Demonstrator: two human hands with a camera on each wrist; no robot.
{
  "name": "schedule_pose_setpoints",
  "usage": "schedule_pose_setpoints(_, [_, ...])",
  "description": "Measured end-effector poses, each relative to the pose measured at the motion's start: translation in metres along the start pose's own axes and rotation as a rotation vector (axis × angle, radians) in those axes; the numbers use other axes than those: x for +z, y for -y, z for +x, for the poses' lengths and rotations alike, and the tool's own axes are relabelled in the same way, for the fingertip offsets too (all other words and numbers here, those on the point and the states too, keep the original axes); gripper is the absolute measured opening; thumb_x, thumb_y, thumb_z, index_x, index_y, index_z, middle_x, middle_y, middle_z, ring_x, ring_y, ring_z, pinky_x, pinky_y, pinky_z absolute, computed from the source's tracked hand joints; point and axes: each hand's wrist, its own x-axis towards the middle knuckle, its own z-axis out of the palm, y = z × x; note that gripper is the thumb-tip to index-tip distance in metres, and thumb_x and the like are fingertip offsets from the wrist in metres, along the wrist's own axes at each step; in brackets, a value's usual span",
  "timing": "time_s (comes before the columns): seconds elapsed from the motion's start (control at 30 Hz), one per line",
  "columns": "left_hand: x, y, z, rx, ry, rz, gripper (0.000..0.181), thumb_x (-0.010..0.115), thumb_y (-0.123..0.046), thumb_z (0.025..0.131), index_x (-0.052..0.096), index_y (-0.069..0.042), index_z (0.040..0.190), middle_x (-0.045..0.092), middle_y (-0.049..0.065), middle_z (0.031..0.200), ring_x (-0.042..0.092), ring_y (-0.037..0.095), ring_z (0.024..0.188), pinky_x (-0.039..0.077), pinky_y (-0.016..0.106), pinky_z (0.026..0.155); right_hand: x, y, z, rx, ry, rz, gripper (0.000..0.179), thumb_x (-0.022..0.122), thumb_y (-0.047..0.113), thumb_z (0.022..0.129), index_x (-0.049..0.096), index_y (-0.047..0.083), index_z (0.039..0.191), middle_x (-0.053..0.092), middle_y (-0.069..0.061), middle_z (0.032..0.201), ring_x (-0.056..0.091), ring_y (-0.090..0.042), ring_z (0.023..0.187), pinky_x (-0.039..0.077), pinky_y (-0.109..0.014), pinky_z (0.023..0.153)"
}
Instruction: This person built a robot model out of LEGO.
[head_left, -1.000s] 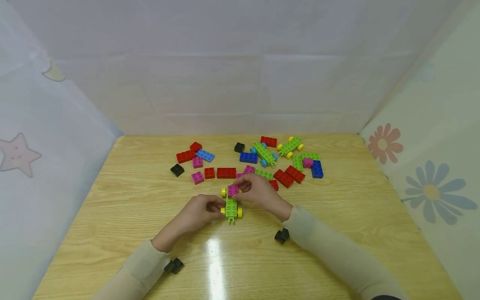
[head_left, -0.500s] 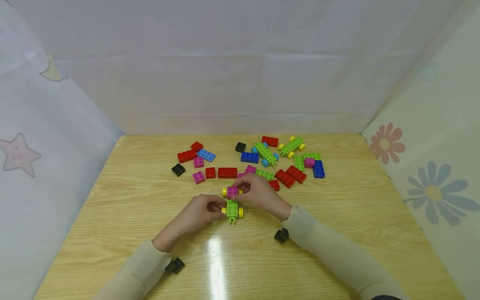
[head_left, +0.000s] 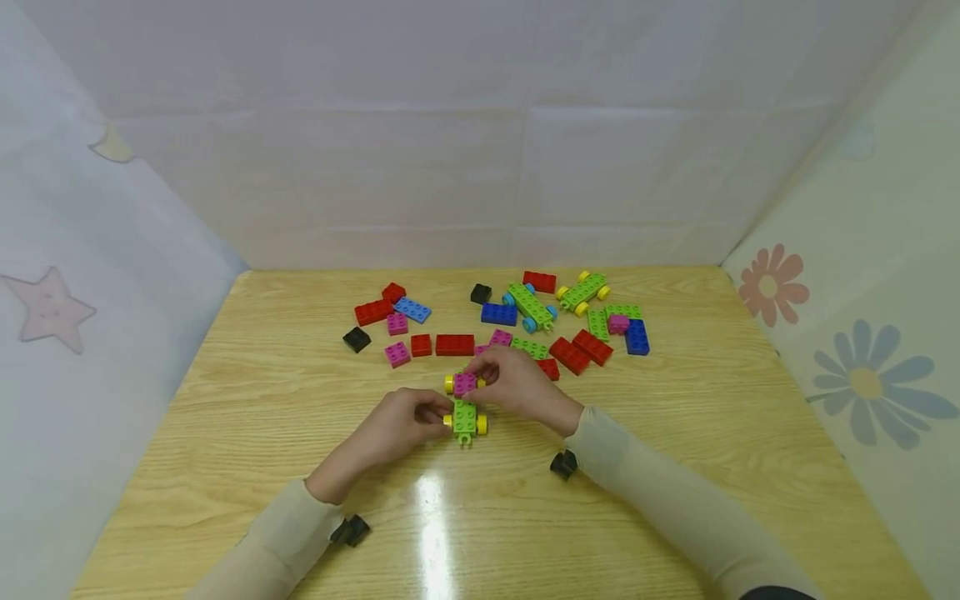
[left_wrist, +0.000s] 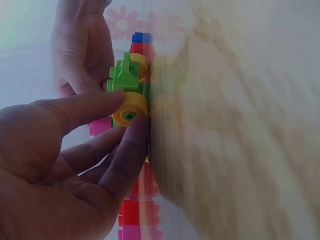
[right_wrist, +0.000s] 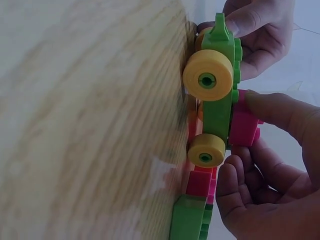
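Observation:
A green wheeled base (head_left: 465, 419) with yellow wheels stands on the table in front of me, its hooked end toward me. My left hand (head_left: 401, 427) pinches its near left yellow wheel (left_wrist: 132, 107) between thumb and fingers. On the far half of the base sits a pink brick (head_left: 465, 383), which my right hand (head_left: 519, 385) holds between thumb and fingers. In the right wrist view the pink brick (right_wrist: 245, 120) lies against the studs of the green base (right_wrist: 218, 115). The far right wheel is mostly behind my right hand in the head view.
Behind the hands lie loose bricks, among them a long red brick (head_left: 454, 345), a blue brick (head_left: 498, 314) and a black brick (head_left: 357, 339). Two more wheeled bases, one with blue wheels (head_left: 531, 307) and one with yellow wheels (head_left: 583, 293), stand at the back right.
The pink brick has come down slightly and toward the base's far end over the last second. Both hands stay almost where they were.

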Motion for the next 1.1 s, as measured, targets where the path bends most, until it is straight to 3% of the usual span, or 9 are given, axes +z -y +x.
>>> schedule_pose_setpoints(0.63, [0.0011,-0.0001,-0.0001,-0.014,-0.003,0.0,0.03,0.086,-0.017,0.099,0.08,-0.005,0.126,0.083,0.008,0.12,0.076,0.013,0.101,0.066,0.031,0.09,-0.0057,0.0044,0.0042,-0.026,0.047,-0.084,0.025,0.095,0.027,0.092,0.085,0.017,0.114,0.075,0.002,0.106,0.063,-0.016,0.096,0.056,-0.032,0.085])
schedule_pose_setpoints(1.1, [-0.0005,0.0011,0.0003,-0.008,-0.004,-0.006,0.03,0.085,-0.018,0.1,0.08,-0.005,0.127,0.083,0.008,0.12,0.076,0.012,0.1,0.065,0.028,0.088,0.0014,0.0019,0.0016,-0.003,0.0,-0.067,0.032,0.096,0.029,0.091,0.083,0.017,0.117,0.075,0.004,0.103,0.064,-0.014,0.093,0.056,-0.03,0.084])
